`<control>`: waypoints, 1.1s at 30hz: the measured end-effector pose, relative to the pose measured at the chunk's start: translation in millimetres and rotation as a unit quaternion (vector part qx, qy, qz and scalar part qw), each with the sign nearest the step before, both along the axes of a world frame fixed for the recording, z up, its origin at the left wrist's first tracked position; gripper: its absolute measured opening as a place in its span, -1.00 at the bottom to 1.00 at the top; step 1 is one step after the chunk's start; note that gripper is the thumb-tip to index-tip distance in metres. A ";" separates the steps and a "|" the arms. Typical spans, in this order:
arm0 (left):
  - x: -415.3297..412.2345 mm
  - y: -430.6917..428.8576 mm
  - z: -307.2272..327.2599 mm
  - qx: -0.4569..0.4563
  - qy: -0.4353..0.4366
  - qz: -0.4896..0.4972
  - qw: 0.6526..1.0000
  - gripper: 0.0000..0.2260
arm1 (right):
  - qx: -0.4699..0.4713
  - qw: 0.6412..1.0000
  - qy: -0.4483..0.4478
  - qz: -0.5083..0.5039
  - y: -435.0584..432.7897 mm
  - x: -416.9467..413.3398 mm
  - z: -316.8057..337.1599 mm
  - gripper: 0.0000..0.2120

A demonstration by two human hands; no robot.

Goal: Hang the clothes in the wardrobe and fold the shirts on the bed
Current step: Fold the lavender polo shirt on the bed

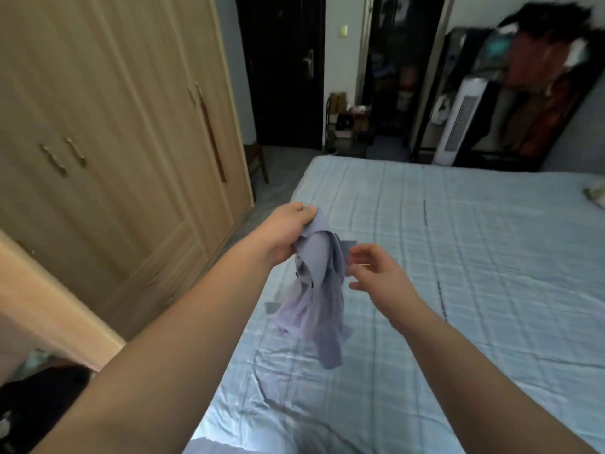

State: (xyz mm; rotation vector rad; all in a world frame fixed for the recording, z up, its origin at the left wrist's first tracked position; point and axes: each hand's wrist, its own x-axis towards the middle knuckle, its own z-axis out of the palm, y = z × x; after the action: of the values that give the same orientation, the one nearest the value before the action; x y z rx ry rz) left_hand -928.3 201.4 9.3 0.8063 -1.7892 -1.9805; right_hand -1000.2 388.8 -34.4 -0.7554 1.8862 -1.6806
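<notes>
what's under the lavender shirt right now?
The lavender shirt hangs bunched from the left hand, over the blue checked bed sheet. Whether its hem touches the sheet is unclear. The patch directly behind the cloth is hidden. The right hand is open beside it.

Bed, blue checked sheet; small patterned cloth at far edge.

Lavender shirt, all bunched up and dangling in the air just above the bed, near its wardrobe-side edge. Wardrobe doors are shut.
</notes>
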 end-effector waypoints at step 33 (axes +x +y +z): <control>86.9 15.7 130.7 -0.466 -0.283 -0.153 0.824 -0.45 | 0.049 0.967 0.214 0.133 -9.7 31.3 181.6 -0.72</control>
State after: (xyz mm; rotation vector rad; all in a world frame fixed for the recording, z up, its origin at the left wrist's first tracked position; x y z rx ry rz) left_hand -841.4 217.1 140.0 0.8021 -2.9692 -0.7216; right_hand -968.9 379.1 147.3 -1.3495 2.0134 -1.3219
